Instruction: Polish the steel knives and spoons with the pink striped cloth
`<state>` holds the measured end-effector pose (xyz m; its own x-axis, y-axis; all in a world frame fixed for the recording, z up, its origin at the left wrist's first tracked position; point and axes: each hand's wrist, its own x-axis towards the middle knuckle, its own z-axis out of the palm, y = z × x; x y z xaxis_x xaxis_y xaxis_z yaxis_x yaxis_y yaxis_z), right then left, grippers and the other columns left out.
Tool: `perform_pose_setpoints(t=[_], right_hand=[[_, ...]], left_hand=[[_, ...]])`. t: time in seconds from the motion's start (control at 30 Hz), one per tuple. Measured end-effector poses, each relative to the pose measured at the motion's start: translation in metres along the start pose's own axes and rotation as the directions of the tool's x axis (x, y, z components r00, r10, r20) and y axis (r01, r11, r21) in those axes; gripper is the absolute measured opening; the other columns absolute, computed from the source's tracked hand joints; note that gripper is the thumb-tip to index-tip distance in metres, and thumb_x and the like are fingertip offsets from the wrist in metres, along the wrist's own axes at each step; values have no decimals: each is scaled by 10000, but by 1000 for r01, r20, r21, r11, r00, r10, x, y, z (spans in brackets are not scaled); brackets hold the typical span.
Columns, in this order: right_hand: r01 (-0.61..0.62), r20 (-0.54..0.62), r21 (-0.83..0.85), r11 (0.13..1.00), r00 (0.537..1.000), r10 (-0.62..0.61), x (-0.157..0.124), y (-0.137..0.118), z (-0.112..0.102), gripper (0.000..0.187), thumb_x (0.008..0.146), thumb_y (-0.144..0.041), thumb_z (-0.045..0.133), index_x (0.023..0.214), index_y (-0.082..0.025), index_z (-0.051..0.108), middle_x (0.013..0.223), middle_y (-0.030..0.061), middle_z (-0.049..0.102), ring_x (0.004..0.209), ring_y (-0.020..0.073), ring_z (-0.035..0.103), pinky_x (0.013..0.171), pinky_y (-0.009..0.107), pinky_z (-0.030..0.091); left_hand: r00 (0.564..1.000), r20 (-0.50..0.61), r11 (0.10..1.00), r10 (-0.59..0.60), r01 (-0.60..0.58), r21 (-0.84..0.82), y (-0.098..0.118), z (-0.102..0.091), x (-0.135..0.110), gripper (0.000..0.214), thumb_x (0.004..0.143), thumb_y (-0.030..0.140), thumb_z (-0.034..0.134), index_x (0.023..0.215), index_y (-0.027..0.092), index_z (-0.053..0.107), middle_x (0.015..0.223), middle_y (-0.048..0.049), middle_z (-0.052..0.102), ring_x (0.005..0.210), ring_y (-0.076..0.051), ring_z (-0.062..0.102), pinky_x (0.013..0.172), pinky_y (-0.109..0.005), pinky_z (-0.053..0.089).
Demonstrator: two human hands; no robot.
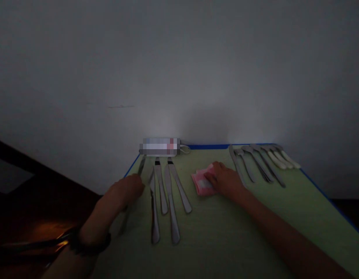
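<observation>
My left hand (133,190) is closed around a metal table knife (141,164) at the left of the table. The blade shows above the fist, and the handle's lower end is dim and blurred below it. My right hand (224,180) grips the right part of a folded pink-and-white cloth (203,183) on the tabletop. Between the hands lie several more pieces of metal cutlery, among them a table knife (171,201) and another knife (155,217), handles toward me.
At the right rear lies a row of cutlery: metal spoons (259,164) and several white-handled pieces (279,159). A blurred-out white object (158,152) with a cord loop sits at the rear left edge. The green table (214,236) has a blue rim against the grey wall (179,69).
</observation>
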<state>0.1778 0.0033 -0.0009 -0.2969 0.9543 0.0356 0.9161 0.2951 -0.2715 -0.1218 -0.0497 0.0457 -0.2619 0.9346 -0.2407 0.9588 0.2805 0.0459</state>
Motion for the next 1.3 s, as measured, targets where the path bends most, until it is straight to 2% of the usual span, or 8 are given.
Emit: perform_pose_setpoints(t=[0.1,0.17,0.3,0.43,0.7,0.87,1.13,1.3], right_hand=[[-60,42,97,993,998,56,5,4,-3,312,873,-425,375,1024,-168,466,975,123,635,881,244,632,666,296,399],[-95,33,202,975,995,90,8,7,-6,289,863,-397,385,1016,-163,454,947,122,644,863,235,632,660,285,401],[-92,-75,405,910,988,133,13,12,-12,257,833,-361,414,997,-166,444,944,118,644,875,223,618,667,272,412],[-70,-93,439,896,988,123,13,13,-15,252,808,-360,437,975,-172,456,941,120,641,876,232,610,680,286,418],[-77,-78,452,889,989,125,15,16,-22,224,796,-370,444,917,-184,470,894,107,638,840,223,600,663,287,418],[-84,-157,526,846,968,194,20,22,-37,208,744,-379,518,814,-183,499,846,101,634,758,208,575,636,300,407],[-6,-176,867,498,932,318,15,30,-67,382,645,-340,653,972,-183,535,808,29,614,655,149,538,560,266,402],[14,-38,993,121,979,199,20,35,-63,317,630,-289,688,909,-164,601,830,59,651,658,150,570,584,280,442]], left_hand=[[996,6,995,90,-90,51,16,-5,-12,276,805,213,416,981,76,578,852,-213,681,758,-310,670,629,-369,473],[956,-1,956,292,-292,34,35,-6,-17,320,858,251,360,1105,104,501,860,-172,678,771,-281,660,647,-354,463],[854,-125,826,506,-521,-214,80,5,-19,235,909,292,293,1019,170,461,787,-85,656,727,-218,640,632,-301,439],[830,-116,737,546,-541,-405,100,24,-16,192,938,315,242,905,210,398,614,2,589,558,-178,589,529,-269,399],[854,-163,704,495,-504,-500,78,27,-12,194,949,331,265,816,230,365,579,38,574,530,-159,576,558,-266,403],[864,-147,643,481,-462,-611,86,24,-9,210,941,394,279,868,228,384,496,65,536,444,-154,537,482,-244,380],[845,-112,523,522,-422,-740,105,39,6,221,912,413,350,888,211,434,565,36,579,519,-147,564,517,-238,407],[879,-81,474,470,-329,-816,107,42,10,211,906,399,370,949,215,462,539,67,506,415,-112,506,419,-203,353]])
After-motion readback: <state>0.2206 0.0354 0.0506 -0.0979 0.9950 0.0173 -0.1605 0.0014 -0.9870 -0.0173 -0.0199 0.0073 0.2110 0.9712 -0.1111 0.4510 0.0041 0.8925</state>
